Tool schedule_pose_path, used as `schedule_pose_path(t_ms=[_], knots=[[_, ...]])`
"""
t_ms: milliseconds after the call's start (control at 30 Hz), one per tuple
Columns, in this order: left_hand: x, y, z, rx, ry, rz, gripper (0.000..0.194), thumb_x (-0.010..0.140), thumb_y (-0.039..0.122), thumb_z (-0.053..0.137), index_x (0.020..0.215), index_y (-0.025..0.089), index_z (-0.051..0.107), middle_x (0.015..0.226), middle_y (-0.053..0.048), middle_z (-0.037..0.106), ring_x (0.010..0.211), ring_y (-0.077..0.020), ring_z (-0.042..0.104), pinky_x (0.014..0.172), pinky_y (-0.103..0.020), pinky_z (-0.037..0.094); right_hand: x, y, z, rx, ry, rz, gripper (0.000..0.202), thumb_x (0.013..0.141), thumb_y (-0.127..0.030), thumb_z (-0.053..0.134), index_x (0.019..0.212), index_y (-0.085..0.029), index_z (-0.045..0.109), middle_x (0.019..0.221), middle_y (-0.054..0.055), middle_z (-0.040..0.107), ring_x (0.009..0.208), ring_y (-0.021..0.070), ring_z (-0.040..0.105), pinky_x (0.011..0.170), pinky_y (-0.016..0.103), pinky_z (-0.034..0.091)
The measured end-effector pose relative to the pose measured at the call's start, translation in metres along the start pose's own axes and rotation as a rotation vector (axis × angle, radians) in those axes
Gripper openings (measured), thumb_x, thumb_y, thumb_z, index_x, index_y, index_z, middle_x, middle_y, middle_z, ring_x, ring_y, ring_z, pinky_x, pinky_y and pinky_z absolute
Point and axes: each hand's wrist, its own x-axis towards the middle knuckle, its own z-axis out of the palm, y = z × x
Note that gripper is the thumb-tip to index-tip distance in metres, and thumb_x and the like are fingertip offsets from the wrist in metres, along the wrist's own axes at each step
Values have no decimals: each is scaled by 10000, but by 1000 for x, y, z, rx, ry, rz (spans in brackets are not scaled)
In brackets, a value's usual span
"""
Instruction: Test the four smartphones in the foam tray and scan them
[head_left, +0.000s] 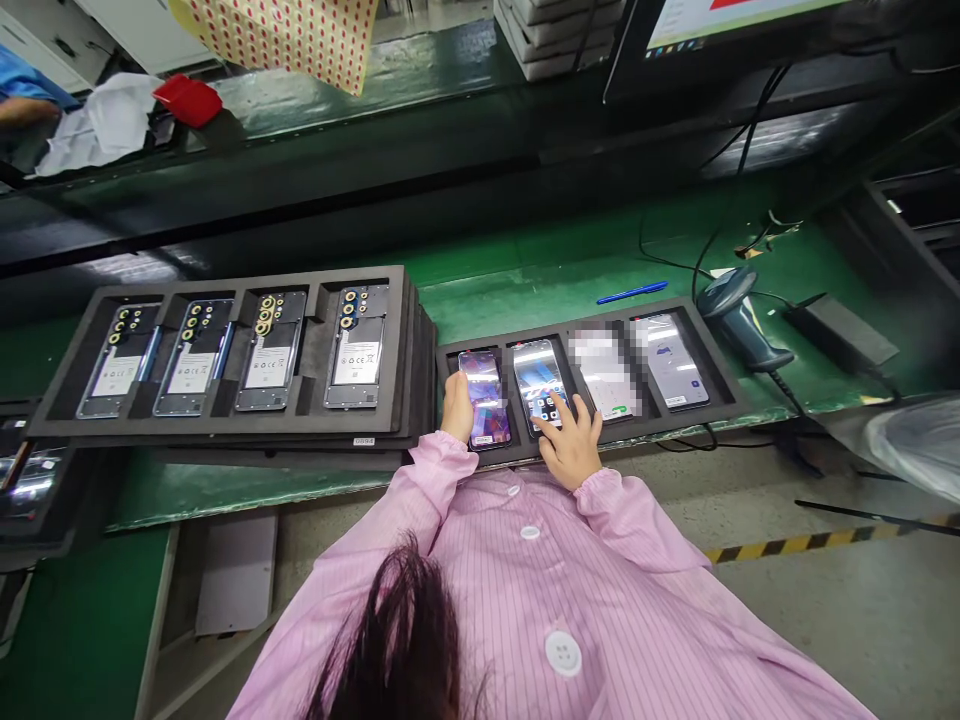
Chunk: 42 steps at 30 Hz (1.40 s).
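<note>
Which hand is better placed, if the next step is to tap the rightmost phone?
Probably the right hand: it is nearer the rightmost phone, while the left hand is at the purple-screened phone.

4 phones (538, 375) in right tray (718, 370)

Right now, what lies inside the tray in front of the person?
The tray holds four phones, screens up. The right hand hides part of the second from the left; the phones' undersides are covered.

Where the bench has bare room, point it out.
Bare green bench lies behind the right-hand phone tray, between the tray stack and blue pen. A narrow strip fronts the stack. Crowded at right: scanner, scanner cord, dark box.
</note>
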Motion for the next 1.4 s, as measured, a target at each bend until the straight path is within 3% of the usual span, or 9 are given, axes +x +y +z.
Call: schedule_pose_path(t_ms=[67, 167, 300, 467, 700, 900, 1033, 1233, 1400], knots=[[-6, -3, -6, 232, 72, 141, 493, 853, 431, 408, 1250, 139, 414, 1343, -140, 446, 1280, -226, 380, 1085, -397, 265, 0, 0, 2, 8, 42, 3, 298, 786, -199, 461, 1009, -268, 645, 1389, 68, 373, 1272, 386, 227, 923, 686, 197], [-22, -13, -20, 417, 7, 354, 533, 846, 347, 439, 1325, 144, 322, 1440, -143, 308, 1340, -214, 274, 1117, -398, 203, -3, 4, 7, 82, 208, 14, 258, 785, -194, 451, 966, -228, 631, 1331, 82, 422, 1271, 348, 254, 957, 638, 227], [-40, -33, -39, 556, 29, 527, 510, 839, 253, 425, 1330, 166, 316, 1460, -128, 269, 1369, -206, 198, 1134, -413, 157, -7, 11, 14, 177, 394, -36, 231, 787, -194, 437, 972, -187, 575, 1306, 114, 422, 1271, 318, 272, 981, 575, 272], [-39, -46, -45, 622, -9, 483, 692, 729, 75, 446, 1376, 161, 217, 1469, -134, 240, 1368, -206, 200, 1138, -411, 150, -7, 15, 18, 232, 459, -72, 298, 774, -189, 442, 1062, -190, 517, 1342, 123, 381, 1283, 313, 272, 988, 564, 280], [-33, -45, -39, 556, 48, 483, 761, 641, 43, 498, 1358, 161, 271, 1491, -127, 176, 1382, -224, 137, 1142, -402, 111, -14, 16, 10, 199, 422, -43, 295, 801, -195, 389, 1079, -181, 486, 1291, 145, 428, 1277, 306, 302, 979, 543, 314], [-30, -53, -44, 429, 112, 364, 751, 654, 56, 463, 1368, 179, 263, 1453, -86, 300, 1349, -188, 254, 1136, -341, 170, -29, 51, -3, 104, 525, 142, 268, 814, -206, 412, 1051, -162, 532, 1253, 163, 463, 1258, 317, 317, 977, 551, 309], [-29, -53, -43, 425, 181, 327, 693, 667, 55, 436, 1338, 171, 311, 1416, -96, 369, 1318, -186, 321, 1123, -347, 213, -26, 73, -13, -22, 356, 155, 287, 832, -239, 416, 1049, -171, 591, 1297, 161, 423, 1273, 363, 255, 963, 628, 247], [-30, -55, -43, 446, 257, 379, 598, 700, 84, 424, 1290, 138, 348, 1383, -140, 406, 1294, -194, 365, 1105, -367, 262, -11, 80, -29, -85, 108, 137, 290, 823, -290, 455, 1039, -247, 644, 1367, 104, 384, 1263, 395, 228, 929, 690, 194], [-32, -58, -42, 477, 336, 409, 543, 696, 95, 430, 1235, 158, 400, 1329, -130, 469, 1257, -197, 419, 1090, -376, 294, -11, 95, -35, -90, 190, 235, 295, 837, -294, 436, 1031, -220, 645, 1362, 124, 402, 1260, 397, 241, 907, 711, 188]])
